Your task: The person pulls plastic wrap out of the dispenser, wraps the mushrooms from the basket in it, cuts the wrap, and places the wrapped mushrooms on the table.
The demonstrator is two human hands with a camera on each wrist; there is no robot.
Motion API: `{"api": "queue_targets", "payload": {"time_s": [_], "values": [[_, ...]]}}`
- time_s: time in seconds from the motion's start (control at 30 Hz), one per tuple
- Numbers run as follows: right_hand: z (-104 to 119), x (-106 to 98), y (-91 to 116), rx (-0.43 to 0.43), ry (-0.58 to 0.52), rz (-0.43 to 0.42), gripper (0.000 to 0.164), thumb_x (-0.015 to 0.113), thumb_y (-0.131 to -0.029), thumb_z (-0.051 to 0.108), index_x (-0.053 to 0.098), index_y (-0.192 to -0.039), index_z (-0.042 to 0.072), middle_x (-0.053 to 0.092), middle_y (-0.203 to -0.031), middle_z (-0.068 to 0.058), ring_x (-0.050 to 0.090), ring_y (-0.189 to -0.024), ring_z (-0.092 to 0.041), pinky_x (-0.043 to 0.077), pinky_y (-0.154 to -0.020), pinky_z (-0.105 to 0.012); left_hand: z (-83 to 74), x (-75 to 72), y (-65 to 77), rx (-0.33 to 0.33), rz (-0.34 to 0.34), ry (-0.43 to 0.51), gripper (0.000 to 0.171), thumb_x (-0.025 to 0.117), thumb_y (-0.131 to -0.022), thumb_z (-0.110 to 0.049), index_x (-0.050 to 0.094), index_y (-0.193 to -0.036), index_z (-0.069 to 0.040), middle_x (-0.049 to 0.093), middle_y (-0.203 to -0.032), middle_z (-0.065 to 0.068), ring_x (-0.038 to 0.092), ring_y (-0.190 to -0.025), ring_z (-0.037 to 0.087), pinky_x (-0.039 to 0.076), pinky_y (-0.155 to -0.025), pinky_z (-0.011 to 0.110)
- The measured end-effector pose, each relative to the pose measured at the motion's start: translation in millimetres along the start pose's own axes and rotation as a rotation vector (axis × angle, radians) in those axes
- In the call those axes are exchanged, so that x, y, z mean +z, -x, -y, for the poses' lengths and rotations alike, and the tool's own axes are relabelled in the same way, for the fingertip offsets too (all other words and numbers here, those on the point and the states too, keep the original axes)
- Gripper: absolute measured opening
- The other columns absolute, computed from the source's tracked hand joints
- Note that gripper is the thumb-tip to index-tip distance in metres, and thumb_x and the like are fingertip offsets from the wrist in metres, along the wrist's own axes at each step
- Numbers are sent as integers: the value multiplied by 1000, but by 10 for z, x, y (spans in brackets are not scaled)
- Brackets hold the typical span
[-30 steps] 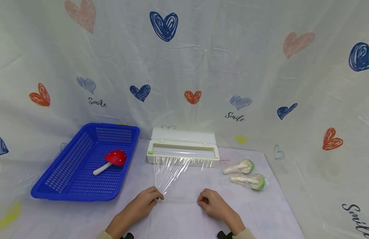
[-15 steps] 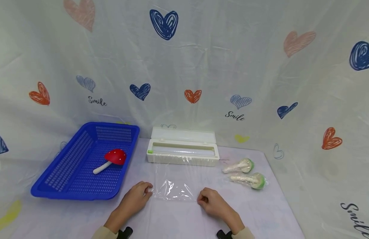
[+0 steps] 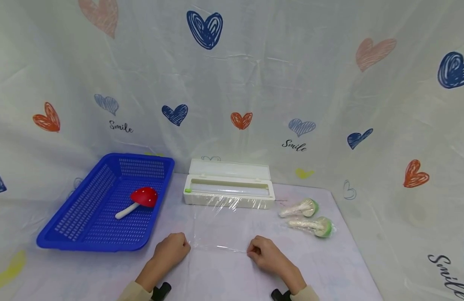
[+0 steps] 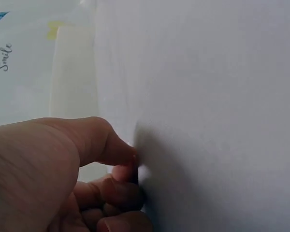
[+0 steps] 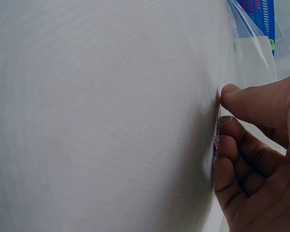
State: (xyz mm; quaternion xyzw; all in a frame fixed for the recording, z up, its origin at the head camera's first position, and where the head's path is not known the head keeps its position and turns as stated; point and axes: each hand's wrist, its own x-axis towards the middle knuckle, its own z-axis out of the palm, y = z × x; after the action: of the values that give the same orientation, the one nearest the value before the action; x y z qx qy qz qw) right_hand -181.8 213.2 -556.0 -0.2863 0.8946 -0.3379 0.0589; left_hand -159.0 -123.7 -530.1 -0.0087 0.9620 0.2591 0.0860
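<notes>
A sheet of clear cling film [image 3: 221, 234] stretches toward me from a white dispenser box [image 3: 229, 202], whose lid stands up at the back and whose roll [image 3: 228, 190] shows inside. At the film's near left corner, my left hand [image 3: 171, 249] pinches the edge between thumb and curled fingers, low over the table. My right hand [image 3: 267, 256] holds the near right corner in the same low position. In the right wrist view, crumpled film [image 5: 216, 145] shows at the fingertips of the right hand [image 5: 261, 145]. The left wrist view shows thumb and forefinger meeting on the left hand [image 4: 87, 164].
A blue basket [image 3: 89, 250] stands at the left with a red-capped toy mushroom [image 3: 144, 197] in it. Two film-wrapped, pale-stemmed things with green ends, one behind [image 3: 301, 208] and one nearer [image 3: 316, 227], lie to the right. A heart-printed sheet [image 3: 232, 83] hangs behind.
My left hand released the bunched film corner, moved left, and now pinches the edge again. The gathered film has spread into a flatter sheet. My right hand has stayed in place.
</notes>
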Motion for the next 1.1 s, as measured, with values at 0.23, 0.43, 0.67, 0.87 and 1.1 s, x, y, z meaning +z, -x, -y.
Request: {"api": "queue_targets", "payload": {"time_s": [0.23, 0.43, 0.67, 0.87, 1.1], "values": [[-5, -19, 13, 20, 2, 0, 15, 74, -92, 4, 69, -83, 15, 59, -81, 10, 52, -73, 3, 49, -64, -19, 41, -81, 161, -55, 31, 25, 17, 68, -81, -11, 63, -66, -8, 54, -63, 1, 48, -58, 16, 37, -51, 30], [-13, -15, 14, 0, 12, -7, 14, 74, -92, 4, 69, -83, 14, 58, -81, 10, 51, -72, 4, 49, -64, -18, 71, -127, 213, -64, 37, 30, 21, 68, -80, -10, 58, -61, -10, 49, -58, 1, 44, -55, 16, 33, -50, 29], [-6, -9, 16, -11, -8, -14, 15, 74, -91, 3, 69, -82, 13, 58, -79, 9, 51, -72, 4, 48, -63, -19, 5, -329, 165, -10, 41, -30, 15, 72, -87, -10, 65, -75, -5, 62, -71, 4, 53, -65, 18, 48, -58, 36], [-23, 11, 18, -25, -11, -11, 9, 75, -92, 10, 71, -86, 15, 59, -80, 11, 52, -73, 4, 49, -64, -19, -190, -740, 188, 85, 42, 119, 13, 76, -92, -19, 71, -96, -7, 62, -78, 1, 55, -69, 16, 48, -60, 32], [-31, 16, 4, 6, -7, -15, 8, 73, -95, 18, 72, -87, 15, 58, -79, 13, 51, -71, 4, 48, -64, -19, -168, -1264, 160, 315, -106, 134, 12, 74, -94, -16, 74, -103, -9, 65, -82, -3, 56, -73, 12, 49, -59, 23]]}}
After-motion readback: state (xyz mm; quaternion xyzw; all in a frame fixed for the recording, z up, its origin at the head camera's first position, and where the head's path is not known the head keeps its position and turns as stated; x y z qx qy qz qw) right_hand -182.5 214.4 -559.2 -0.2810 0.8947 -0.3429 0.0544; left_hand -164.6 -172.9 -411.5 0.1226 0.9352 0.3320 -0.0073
